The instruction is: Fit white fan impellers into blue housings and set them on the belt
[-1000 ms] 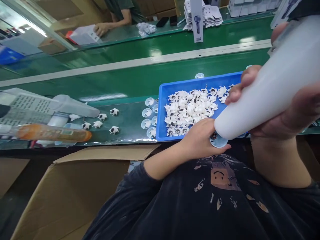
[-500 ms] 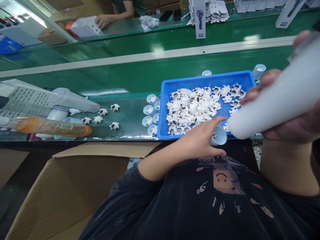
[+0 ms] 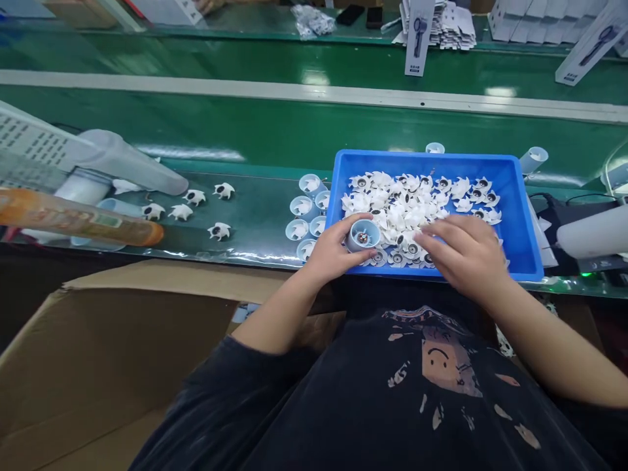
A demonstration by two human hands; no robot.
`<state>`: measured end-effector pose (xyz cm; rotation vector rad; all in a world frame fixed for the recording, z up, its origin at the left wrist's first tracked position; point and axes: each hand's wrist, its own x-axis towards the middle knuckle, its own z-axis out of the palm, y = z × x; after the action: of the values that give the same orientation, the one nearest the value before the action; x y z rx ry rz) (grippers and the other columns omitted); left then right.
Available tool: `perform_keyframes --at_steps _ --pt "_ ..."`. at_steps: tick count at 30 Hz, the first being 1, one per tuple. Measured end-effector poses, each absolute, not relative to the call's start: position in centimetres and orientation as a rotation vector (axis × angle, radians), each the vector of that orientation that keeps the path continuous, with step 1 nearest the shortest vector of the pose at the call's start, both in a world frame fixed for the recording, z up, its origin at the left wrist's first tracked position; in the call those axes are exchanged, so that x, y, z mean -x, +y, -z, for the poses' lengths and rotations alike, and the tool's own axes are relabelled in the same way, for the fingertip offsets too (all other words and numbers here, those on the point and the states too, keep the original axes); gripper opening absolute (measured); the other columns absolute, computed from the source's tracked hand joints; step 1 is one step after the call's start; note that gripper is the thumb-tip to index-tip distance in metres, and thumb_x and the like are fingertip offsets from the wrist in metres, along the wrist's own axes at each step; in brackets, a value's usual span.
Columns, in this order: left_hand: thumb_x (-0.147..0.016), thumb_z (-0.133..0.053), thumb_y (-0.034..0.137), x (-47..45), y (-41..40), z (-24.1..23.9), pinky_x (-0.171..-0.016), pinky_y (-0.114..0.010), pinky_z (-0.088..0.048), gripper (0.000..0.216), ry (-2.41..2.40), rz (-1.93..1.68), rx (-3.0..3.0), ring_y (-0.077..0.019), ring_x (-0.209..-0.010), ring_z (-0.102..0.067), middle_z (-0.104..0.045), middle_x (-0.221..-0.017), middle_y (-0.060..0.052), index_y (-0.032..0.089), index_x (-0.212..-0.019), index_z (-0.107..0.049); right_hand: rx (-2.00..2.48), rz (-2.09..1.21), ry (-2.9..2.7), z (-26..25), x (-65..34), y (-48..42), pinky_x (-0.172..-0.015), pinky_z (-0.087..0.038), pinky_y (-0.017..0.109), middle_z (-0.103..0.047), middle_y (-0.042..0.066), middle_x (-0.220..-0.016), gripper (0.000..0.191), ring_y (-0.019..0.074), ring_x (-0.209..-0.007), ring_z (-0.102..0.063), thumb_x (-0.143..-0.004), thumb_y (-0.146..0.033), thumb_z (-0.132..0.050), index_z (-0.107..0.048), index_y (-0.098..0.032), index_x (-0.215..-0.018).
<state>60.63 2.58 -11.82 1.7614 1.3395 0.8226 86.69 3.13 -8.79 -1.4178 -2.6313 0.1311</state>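
My left hand [image 3: 330, 254] is closed around a small pale blue round cup [image 3: 363, 235] with a dark part inside, held over the near left corner of the blue tray [image 3: 520, 216]. The tray holds several white fan impellers [image 3: 392, 199]. My right hand [image 3: 466, 252] hovers over the tray's near side, fingers spread and reaching into the impellers, with nothing visibly in it. The white cylindrical tool [image 3: 591, 239] lies at the right, away from both hands.
Several pale blue cups [image 3: 304, 219] stand left of the tray, and loose impellers [image 3: 196, 209] lie further left. An orange bottle [image 3: 78, 219] lies at far left. An open cardboard box [image 3: 122, 340] sits below the table edge. White cartons [image 3: 419, 36] stand across the green belt.
My right hand has let go of the white cylindrical tool, which now lies at the right, and has moved down over the tray. My left hand carried the cup left.
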Motion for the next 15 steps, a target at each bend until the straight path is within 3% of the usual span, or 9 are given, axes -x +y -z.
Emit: perform_keyframes --at_steps 3,5,10,15 --pt "-0.073 -0.067 0.037 -60.4 2.2 11.5 -0.107 -0.045 -0.042 0.055 1.334 -0.876 -1.77 -0.0285 -0.12 -0.056 -0.059 -0.13 -0.012 0.019 -0.122 -0.052 1.656 -0.199 -2.87 10.6 -83.5 6.8 -0.092 -0.04 0.039 -0.059 0.012 -0.115 0.034 0.0255 -0.11 -0.054 -0.094 -0.007 -0.037 -0.064 -0.016 -0.113" --pt "-0.071 -0.066 0.035 -59.8 1.7 11.3 -0.103 -0.044 -0.043 0.057 1.373 -0.879 -1.748 -0.028 -0.116 -0.057 -0.058 -0.127 -0.012 0.018 -0.123 -0.048 1.774 -0.206 -2.867 11.3 -82.4 8.6 -0.084 -0.042 0.038 -0.061 0.016 -0.106 0.035 0.0274 -0.1 -0.058 -0.088 -0.001 -0.037 -0.066 -0.011 -0.106" --pt "-0.067 -0.07 0.033 -58.9 0.7 10.7 -0.089 -0.039 -0.049 0.055 1.395 -0.8 -1.663 -0.0243 -0.1 -0.061 -0.059 -0.112 -0.008 0.02 -0.114 -0.046 1.951 -0.291 -2.705 11.5 -81.1 9.8 -0.086 -0.043 0.039 -0.061 0.017 -0.1 0.028 0.027 -0.098 -0.06 -0.085 -0.001 -0.042 -0.065 -0.006 -0.1" --pt "-0.07 -0.073 0.032 -59.0 0.4 9.6 -0.105 -0.045 -0.042 0.049 1.29 -0.813 -1.864 -0.0288 -0.121 -0.053 -0.058 -0.127 -0.011 0.02 -0.113 -0.054 1.98 -0.559 -2.3 9.7 -82.0 9.1 -0.092 -0.039 0.05 -0.059 0.023 -0.105 0.026 0.0349 -0.103 -0.057 -0.08 -0.009 -0.046 -0.064 -0.004 -0.098"
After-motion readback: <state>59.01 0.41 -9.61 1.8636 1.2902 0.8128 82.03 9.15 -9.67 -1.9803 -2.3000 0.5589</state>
